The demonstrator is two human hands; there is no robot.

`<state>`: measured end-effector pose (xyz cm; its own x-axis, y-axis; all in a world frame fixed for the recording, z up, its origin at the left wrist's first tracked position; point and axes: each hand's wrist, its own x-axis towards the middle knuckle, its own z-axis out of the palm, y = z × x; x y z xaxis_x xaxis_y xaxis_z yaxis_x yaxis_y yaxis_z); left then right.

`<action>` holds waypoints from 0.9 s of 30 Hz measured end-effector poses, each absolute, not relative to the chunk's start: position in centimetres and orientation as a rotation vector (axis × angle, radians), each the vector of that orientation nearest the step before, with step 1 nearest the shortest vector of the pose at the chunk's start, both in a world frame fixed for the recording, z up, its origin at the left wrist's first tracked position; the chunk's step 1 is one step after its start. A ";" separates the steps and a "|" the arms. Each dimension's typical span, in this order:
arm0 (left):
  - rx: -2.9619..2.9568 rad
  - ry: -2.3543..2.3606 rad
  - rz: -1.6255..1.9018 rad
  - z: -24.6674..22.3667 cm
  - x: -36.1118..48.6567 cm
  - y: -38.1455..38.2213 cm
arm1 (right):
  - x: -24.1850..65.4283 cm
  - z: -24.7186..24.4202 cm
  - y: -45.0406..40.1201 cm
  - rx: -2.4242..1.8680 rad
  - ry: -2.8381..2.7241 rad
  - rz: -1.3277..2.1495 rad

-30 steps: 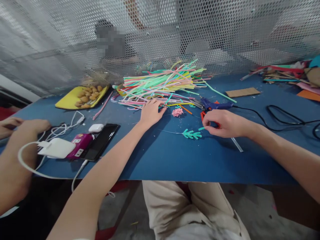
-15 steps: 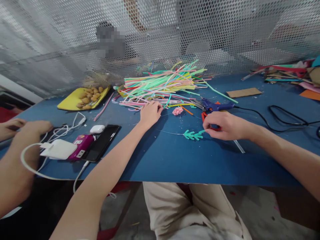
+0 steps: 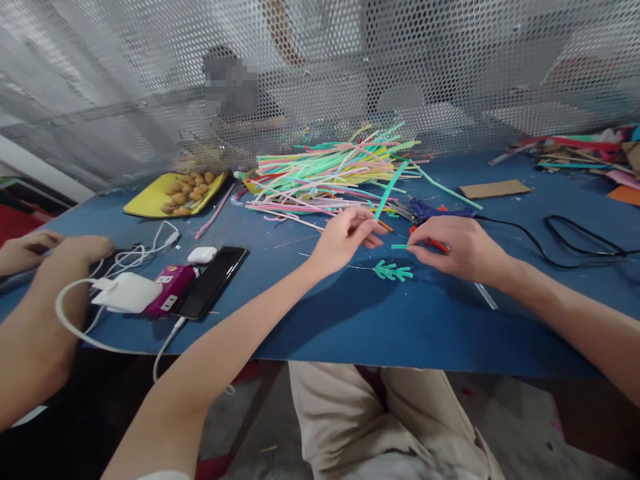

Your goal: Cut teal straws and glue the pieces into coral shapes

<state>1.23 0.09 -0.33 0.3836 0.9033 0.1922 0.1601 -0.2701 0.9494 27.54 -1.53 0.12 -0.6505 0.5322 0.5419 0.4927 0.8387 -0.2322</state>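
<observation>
My left hand (image 3: pixel 346 239) is closed in a pinch on a teal pipe cleaner (image 3: pixel 391 190), which points up and away over the table. My right hand (image 3: pixel 456 248) pinches a short piece of teal pipe cleaner (image 3: pixel 399 247) between thumb and forefinger. Below and between the hands lies a teal leafy sprig (image 3: pixel 393 271) on a thin wire stem. Scissors with red handles (image 3: pixel 439 245) lie partly under my right hand. Just beyond it rests a blue glue gun (image 3: pixel 443 211).
A heap of coloured pipe cleaners (image 3: pixel 330 170) lies against the perforated metal screen (image 3: pixel 320 87). To the left are a phone (image 3: pixel 213 283), a purple power block (image 3: pixel 173 287), a white charger (image 3: pixel 131 292) and a yellow tray (image 3: pixel 145 197). Another person's hands (image 3: pixel 75 250) rest at far left.
My left hand has come back from the heap toward my right hand, lifting a teal pipe cleaner. It now hides the pink flower. The right hand's teal piece now sits apart from the sprig.
</observation>
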 end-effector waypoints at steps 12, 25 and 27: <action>1.271 0.759 0.584 -0.3 2.4 -2.0 | 27.3 0.7 -2.4 -0.570 -2.597 -0.426; 1.381 0.826 0.553 -0.2 2.3 -2.0 | 25.9 -0.3 -2.8 -0.952 -2.207 0.307; 1.397 0.827 0.559 -0.1 2.4 -2.1 | 25.8 -0.2 -2.7 -1.024 -2.073 0.596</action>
